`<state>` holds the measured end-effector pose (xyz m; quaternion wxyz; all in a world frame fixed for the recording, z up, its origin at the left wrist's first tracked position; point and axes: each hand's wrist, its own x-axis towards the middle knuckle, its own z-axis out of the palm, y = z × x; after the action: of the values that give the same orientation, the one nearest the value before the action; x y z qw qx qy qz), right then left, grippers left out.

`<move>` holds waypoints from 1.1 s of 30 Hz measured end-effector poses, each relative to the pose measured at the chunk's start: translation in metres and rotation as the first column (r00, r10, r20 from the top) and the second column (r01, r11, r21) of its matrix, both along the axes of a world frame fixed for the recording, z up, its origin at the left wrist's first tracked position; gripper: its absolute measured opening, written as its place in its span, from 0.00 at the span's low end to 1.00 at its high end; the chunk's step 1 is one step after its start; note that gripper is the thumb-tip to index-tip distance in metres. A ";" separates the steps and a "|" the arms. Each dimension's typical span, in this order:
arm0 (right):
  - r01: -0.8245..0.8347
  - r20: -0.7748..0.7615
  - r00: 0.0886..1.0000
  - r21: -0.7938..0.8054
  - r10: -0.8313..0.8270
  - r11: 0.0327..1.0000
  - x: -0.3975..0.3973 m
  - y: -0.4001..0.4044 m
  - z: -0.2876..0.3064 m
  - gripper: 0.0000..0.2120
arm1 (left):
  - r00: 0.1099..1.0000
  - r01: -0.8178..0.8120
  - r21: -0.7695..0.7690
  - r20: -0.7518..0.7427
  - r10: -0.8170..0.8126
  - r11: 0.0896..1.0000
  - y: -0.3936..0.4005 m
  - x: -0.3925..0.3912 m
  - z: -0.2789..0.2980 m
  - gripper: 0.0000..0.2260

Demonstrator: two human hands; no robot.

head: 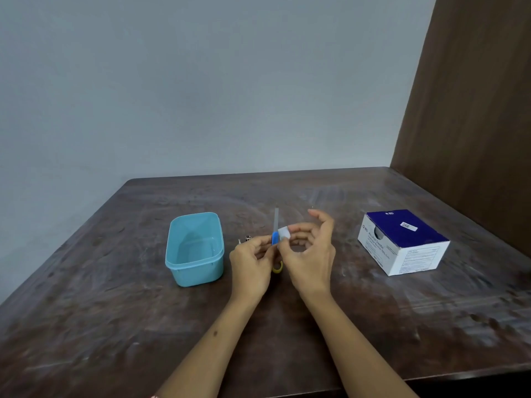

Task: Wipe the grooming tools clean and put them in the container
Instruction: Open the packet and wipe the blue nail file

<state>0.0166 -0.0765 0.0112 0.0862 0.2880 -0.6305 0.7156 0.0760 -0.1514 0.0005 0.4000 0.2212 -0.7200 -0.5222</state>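
— What are the fingers doing?

— The left hand (249, 258) pinches the blue handle of a nail file (275, 228), fingers curled round it, the grey blade pointing away toward the wall. The right hand (309, 254) pinches a small white wipe (284, 233) between thumb and fingertips and holds it against the file just above the handle. Its other fingers are curled loosely, the index lifted.

— So the file is in the air?

— Yes, held up over the table (115, 311), between the two hands. Below them something yellow (277, 267) peeks out; I cannot tell what it is.

— And further out?

— Just left of the left hand lie some small tools (247, 238), too tiny to name. Beyond those stands the blue tub (195, 248), open, nothing visible inside. Well off to the right sits a blue and white box (402, 242) of swabs, near the brown panel (474, 110).
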 end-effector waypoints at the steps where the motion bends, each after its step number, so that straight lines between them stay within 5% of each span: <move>1: -0.013 -0.013 1.000 0.006 0.013 1.000 0.001 0.000 0.000 0.28 | 1.000 -0.003 -0.015 0.005 0.003 1.000 0.000 0.000 0.000 0.09; 10: 0.009 -0.123 0.992 0.093 0.003 0.996 0.000 0.000 -0.003 0.14 | 0.999 0.032 -0.037 0.007 -0.032 0.999 -0.004 -0.004 -0.002 0.10; 33: -0.066 0.048 0.997 0.127 0.061 0.990 -0.008 -0.002 -0.008 0.18 | 0.988 0.152 0.078 -0.028 -0.150 0.985 0.000 -0.002 0.003 0.19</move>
<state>0.0084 -0.0788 0.0031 0.0307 0.2971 -0.6676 0.6820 0.0736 -0.1514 0.0038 0.3581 0.1759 -0.7087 -0.5819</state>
